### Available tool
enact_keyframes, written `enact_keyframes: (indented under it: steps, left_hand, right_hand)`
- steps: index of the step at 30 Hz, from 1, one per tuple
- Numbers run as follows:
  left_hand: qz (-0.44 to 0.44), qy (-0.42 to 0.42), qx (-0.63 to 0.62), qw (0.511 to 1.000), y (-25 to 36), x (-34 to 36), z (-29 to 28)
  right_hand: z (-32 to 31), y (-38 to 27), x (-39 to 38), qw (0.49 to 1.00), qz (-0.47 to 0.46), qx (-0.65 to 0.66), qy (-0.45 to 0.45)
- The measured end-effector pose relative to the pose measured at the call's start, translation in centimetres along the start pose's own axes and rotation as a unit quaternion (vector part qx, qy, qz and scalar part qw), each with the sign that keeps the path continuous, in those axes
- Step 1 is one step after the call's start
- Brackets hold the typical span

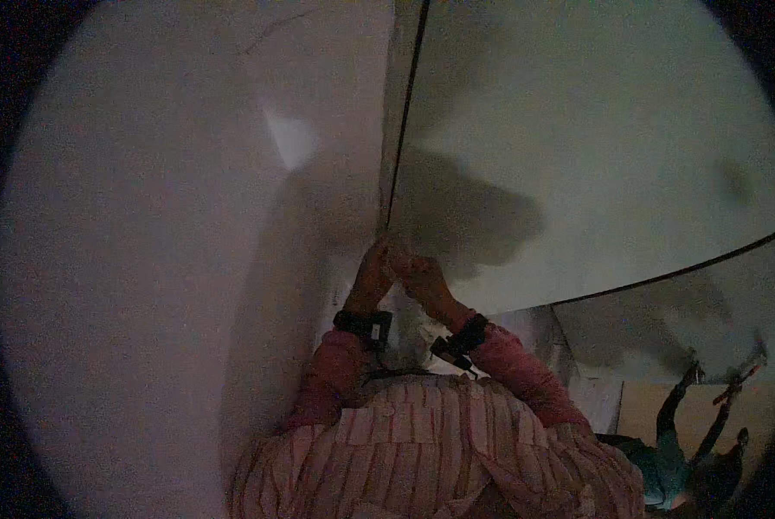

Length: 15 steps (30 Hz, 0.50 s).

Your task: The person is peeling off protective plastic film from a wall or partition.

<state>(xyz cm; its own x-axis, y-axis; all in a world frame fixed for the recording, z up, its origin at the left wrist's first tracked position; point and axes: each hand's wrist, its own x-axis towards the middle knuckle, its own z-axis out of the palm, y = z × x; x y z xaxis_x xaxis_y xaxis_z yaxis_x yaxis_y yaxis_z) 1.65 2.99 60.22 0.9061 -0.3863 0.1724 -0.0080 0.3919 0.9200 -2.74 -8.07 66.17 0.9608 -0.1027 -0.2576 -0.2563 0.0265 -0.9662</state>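
Note:
My left hand (373, 268) and my right hand (422, 277) are raised close together in the middle of the head view, at the lower end of a long dark line (406, 104) where a pale pinkish wall (145, 216) meets a greenish-white surface (621, 130). The fingers of both hands are bent and meet there, and whatever is between them is too dim and small to name. Dark straps with small boxes sit on both wrists. My hands' shadows fall on the surfaces around them.
At the lower right a co-worker (664, 476) in teal and dark clothing raises both arms, with a red-and-grey tool (735, 389) near one hand. A second dark seam (664, 278) curves across the right. A beige panel (634, 406) stands behind the co-worker.

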Motion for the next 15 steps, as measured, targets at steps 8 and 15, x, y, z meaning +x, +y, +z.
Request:
enact_keyframes:
  steps: [8, 15]
  left_hand:
    - [0.19, -0.074, 0.225, 0.953, 3.6, 3.3, -0.8]
    - [-0.106, 0.03, 0.049, 0.993, 5.3, 4.5, 0.1]
  right_hand:
    - [0.9, -1.6, -0.7, 0.996, 0.018, -0.082, 0.013]
    - [0.9, -1.8, -0.2, 0.813, -0.254, -0.524, 0.002]
